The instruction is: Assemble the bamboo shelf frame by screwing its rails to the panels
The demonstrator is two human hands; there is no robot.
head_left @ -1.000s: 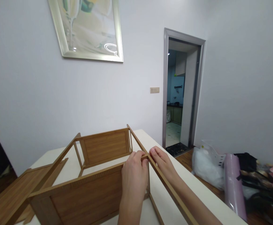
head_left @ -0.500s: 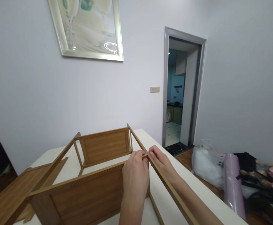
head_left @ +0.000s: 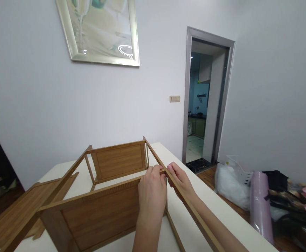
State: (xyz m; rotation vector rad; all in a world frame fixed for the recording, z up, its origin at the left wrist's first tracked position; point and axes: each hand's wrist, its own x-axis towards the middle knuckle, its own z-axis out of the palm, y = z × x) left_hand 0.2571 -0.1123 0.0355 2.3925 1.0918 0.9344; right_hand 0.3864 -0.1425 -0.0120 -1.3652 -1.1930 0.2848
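Note:
A brown wooden shelf frame lies on its side on a white table [head_left: 158, 241], with a near shelf panel [head_left: 105, 217] and a far shelf panel [head_left: 120, 161] set between long rails. My left hand [head_left: 153, 192] is closed around the right end of the near panel, close to its corner. Just across that joint, my right hand [head_left: 180, 180] grips the right-hand rail [head_left: 195, 217] from its outer side, fingers curled over it. Both hands cover much of the joint, so any fastener there is hidden.
A wooden panel [head_left: 13, 210] lies at the left under the left rail. On the floor at right are a clear plastic bag [head_left: 230, 185], a purple wrapped roll [head_left: 261, 206] and piled clothes. A doorway [head_left: 198, 140] opens beyond the table, beside the wall.
The camera view has shifted slightly, so the frame and loose panel appear a little farther right. Both hands stay at the same joint; the right fingers have moved slightly on the rail.

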